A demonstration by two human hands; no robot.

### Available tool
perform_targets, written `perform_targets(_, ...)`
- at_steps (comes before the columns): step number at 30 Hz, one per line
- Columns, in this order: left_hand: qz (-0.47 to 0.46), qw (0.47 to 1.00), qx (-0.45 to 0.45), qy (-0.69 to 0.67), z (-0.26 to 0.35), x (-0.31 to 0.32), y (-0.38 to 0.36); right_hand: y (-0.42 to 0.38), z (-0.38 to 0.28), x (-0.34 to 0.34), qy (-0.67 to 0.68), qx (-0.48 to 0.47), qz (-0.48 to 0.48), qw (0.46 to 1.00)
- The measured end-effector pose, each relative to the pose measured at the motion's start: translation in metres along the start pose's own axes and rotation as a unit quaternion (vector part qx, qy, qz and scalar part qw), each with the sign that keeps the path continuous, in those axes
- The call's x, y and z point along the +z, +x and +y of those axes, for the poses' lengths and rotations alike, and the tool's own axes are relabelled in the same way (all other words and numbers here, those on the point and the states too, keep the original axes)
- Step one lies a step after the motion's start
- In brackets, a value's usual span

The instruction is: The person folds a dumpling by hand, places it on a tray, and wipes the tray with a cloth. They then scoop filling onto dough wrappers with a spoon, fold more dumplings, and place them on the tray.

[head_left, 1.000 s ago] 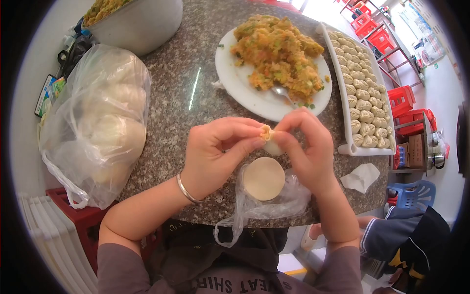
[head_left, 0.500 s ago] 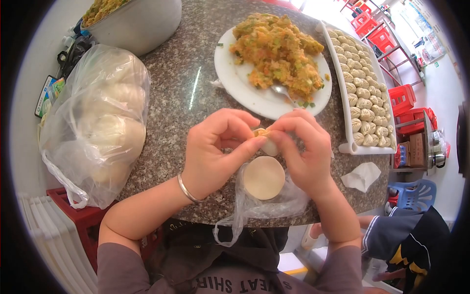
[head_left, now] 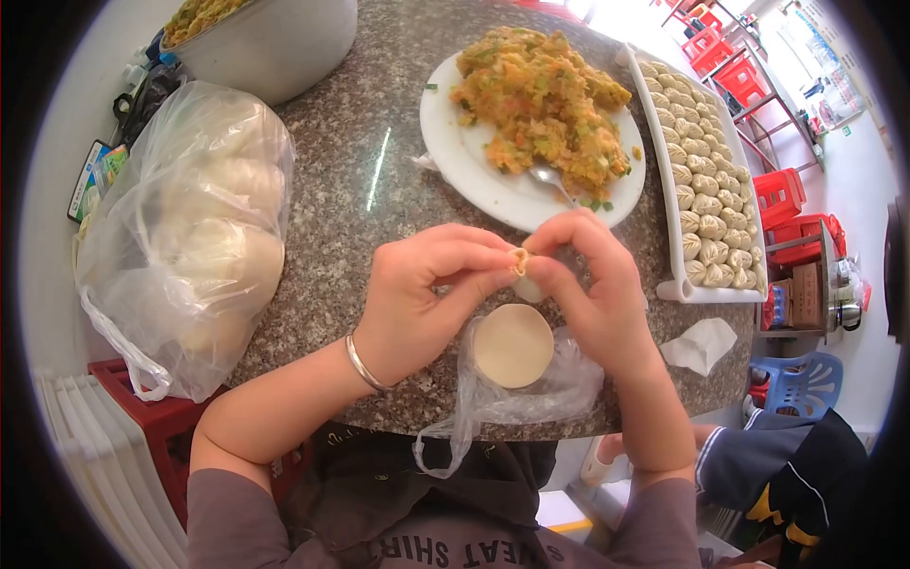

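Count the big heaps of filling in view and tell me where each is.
2: one heap of filling on the white plate, another heap in the metal pot at upper left, cut off by the frame.

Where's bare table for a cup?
Widest: the tabletop between the big bag, the plate and the left hand. Smaller: the strip just below the white paper. Crowded: around the dough circle and thin plastic. Tight: between plate and tray.

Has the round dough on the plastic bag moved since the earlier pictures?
No: judged against the plate, the round dough lies in the same spot, shifted neither way.
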State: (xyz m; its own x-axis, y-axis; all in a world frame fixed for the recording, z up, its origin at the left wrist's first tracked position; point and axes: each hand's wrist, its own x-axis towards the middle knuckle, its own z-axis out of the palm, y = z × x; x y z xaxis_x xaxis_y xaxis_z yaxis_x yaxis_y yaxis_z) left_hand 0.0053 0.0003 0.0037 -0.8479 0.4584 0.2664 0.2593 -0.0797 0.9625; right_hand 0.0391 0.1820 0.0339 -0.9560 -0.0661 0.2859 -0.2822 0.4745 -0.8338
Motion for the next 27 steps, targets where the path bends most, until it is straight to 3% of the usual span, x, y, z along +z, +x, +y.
perform_targets(10, 0.047, 0.992, -0.056, -0.103, -0.003, 0.003, -0.001, -0.002, 0.0, 0.003, -0.058, -0.05, 0.017, 0.997)
perform_targets(14, 0.087, 0.985, -0.069, -0.131, 0.011, 0.008, 0.0, -0.005, 0.002, 0.005, -0.036, -0.021, 0.032, 0.999)
perform_targets(16, 0.004, 0.998, 0.049, 0.036, 0.008, 0.002, 0.0, -0.005, 0.002, 0.006, -0.005, -0.011, 0.025, 1.0)
perform_targets(19, -0.001, 1.0, -0.003, -0.004, 0.001, -0.001, 0.0, -0.005, 0.003, 0.008, 0.022, -0.01, 0.04, 0.999)
perform_targets(23, -0.001, 1.0, 0.003, -0.013, -0.002, 0.001, 0.001, -0.005, 0.003, 0.007, 0.039, -0.014, 0.066, 0.997)
perform_targets(27, 0.006, 1.0, 0.016, 0.009, -0.003, 0.001, 0.0, -0.001, 0.002, 0.001, 0.013, 0.006, 0.016, 1.0)
